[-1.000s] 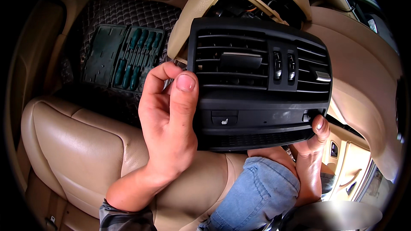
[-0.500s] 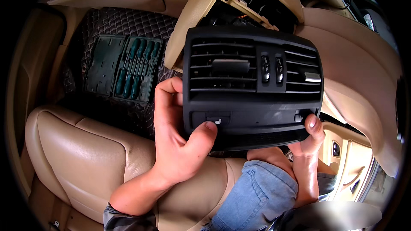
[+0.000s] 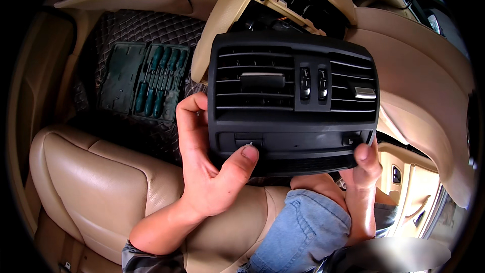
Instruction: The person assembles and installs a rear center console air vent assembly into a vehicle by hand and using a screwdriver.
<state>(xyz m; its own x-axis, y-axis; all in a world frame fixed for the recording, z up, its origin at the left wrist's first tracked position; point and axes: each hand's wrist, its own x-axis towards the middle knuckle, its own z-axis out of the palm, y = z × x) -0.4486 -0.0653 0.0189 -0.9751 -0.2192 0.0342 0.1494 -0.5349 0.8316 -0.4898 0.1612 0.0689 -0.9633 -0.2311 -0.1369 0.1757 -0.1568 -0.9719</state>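
Between my two hands is a black rear air vent panel, its slatted outlets and two thumbwheels facing me. My left hand grips its lower left corner, thumb pressed on the front by a small button and fingers behind the edge. At the lower right corner my right hand holds it, thumb on the front face; its other fingers are mostly hidden. Just beyond the panel stands the beige centre console, its end uncovered, with dark cavities and a little wiring showing.
An open green case with several screwdrivers lies on the quilted black floor mat at left. A tan leather seat fills the near left. To the right are a seat back and an open door.
The vent panel has shifted slightly left and tilted a little in my hands. My left thumb now covers more of the small button, and my right thumb has slid slightly lower.
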